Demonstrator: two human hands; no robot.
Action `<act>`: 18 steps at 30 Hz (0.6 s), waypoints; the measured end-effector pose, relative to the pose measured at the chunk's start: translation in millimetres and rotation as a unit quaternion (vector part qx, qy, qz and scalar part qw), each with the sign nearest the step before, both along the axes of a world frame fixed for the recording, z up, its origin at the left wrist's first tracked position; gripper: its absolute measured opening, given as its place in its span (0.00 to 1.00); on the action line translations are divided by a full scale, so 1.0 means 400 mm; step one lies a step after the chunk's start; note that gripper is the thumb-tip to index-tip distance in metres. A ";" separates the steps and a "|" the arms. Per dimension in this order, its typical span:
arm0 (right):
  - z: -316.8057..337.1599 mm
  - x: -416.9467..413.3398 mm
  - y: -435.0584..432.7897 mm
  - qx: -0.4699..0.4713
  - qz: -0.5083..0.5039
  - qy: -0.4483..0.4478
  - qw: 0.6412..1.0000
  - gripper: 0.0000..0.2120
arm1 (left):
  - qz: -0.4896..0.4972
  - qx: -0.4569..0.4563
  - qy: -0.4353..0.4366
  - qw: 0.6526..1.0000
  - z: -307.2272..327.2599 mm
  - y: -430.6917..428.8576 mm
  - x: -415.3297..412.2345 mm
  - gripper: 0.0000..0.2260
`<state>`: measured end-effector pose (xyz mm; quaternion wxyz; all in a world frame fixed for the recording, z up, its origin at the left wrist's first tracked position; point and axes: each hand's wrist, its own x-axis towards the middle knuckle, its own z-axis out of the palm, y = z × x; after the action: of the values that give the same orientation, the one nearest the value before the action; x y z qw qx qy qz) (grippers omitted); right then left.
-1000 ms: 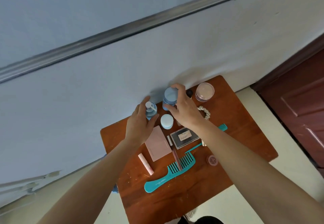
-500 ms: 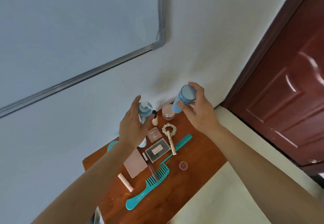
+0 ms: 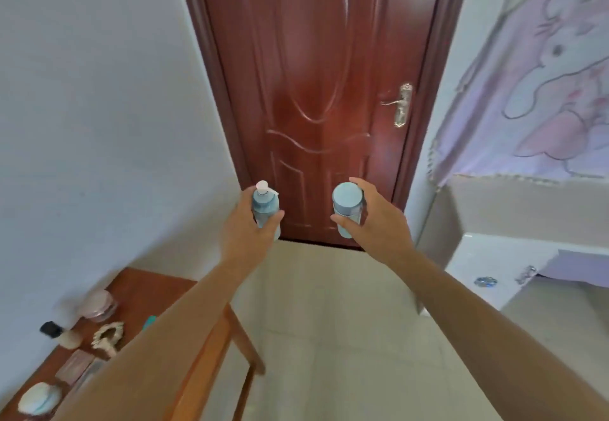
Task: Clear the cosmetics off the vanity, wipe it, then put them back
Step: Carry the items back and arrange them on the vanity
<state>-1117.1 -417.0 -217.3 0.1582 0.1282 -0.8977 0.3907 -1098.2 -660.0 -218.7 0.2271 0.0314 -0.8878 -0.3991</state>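
Carrying: I see two blue bottles held up in the air, well clear of the table [image 3: 145, 285], in front of the door [image 3: 313, 91]; both are roughly upright.
Left hand: the left hand [image 3: 245, 232] is wrapped round the pump bottle [image 3: 263, 204] at mid-body, thumb across the front. The pump head sticks out above the grip.
Right hand: the right hand [image 3: 375, 223] is curled round the capped bottle [image 3: 346, 206], fingers behind it and thumb low on the front.
Left on table: pink jar [image 3: 99, 305], scrunchie [image 3: 107, 335] and round blue jar [image 3: 39, 399] are not yet cleared. The other bits are too blurred to name.
Pump bottle handling: my guess is stiff, smooth and fairly light. I'd hold the body, never the pump, since the head could press down and squirt.
Capped bottle handling: hard and slick; I can't tell plastic from glass, so I'd treat it as breakable. Grip below the cap, as the cap may be loose.
Set-down: I can't tell the drop spot; the white ledge [image 3: 478, 255] at right is a candidate. These are tall narrow bottles, so put the bases down flat or they tip.
Progress: early, clearing stage, I judge.
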 end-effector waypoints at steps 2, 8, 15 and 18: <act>0.001 0.017 0.165 -0.010 -0.063 0.004 0.998 0.34 | -0.059 0.007 0.004 0.998 0.009 0.162 -0.055 0.23; -0.036 0.063 0.600 -0.016 -0.235 0.007 0.972 0.37 | -0.218 -0.002 0.010 0.976 0.022 0.638 -0.191 0.23; -0.098 0.040 1.028 0.001 -0.364 -0.024 0.931 0.34 | -0.355 0.048 -0.023 0.934 -0.046 1.166 -0.348 0.23; -0.093 0.004 1.201 0.016 -0.410 -0.040 0.911 0.35 | -0.416 0.067 -0.036 0.906 -0.058 1.371 -0.421 0.22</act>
<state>-1115.6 63.2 -254.3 0.2668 -0.2643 -0.8831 0.2814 -1266.7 -111.4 -241.8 0.0063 -0.3110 -0.7989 -0.5148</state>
